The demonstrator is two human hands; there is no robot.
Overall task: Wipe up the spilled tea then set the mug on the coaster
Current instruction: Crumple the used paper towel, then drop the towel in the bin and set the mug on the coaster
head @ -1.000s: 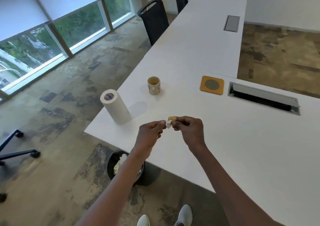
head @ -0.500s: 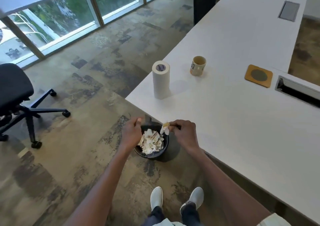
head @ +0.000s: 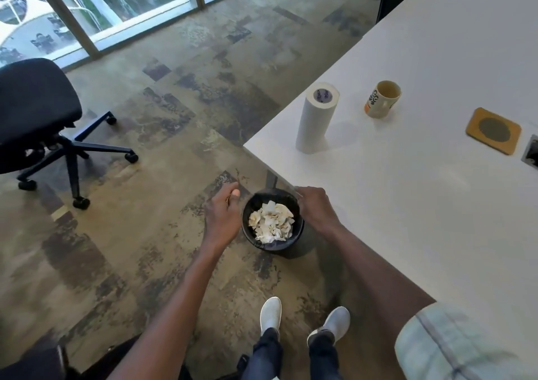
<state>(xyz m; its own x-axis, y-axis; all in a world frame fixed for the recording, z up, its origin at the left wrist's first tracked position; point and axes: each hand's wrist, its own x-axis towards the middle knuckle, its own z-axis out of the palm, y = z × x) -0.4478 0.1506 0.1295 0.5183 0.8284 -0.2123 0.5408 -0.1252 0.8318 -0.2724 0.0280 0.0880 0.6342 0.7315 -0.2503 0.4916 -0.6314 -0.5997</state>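
Observation:
A cream mug with printed markings stands upright on the white table, left of the orange square coaster and apart from it. No spill shows on the table surface. Both my hands hang below the table corner, over a black bin on the floor that holds several crumpled, tea-stained paper towels. My left hand is at the bin's left rim, fingers curled with nothing in them. My right hand is over the right rim, back to the camera, its fingers hidden.
A white paper towel roll stands upright near the table corner, left of the mug. A black office chair is on the carpet at the left. A cable hatch sits at the table's right edge. My feet are just behind the bin.
My view and both hands dropped from the table to the bin below the corner. The stained wad pinched in my right hand half a second ago is no longer visible in it.

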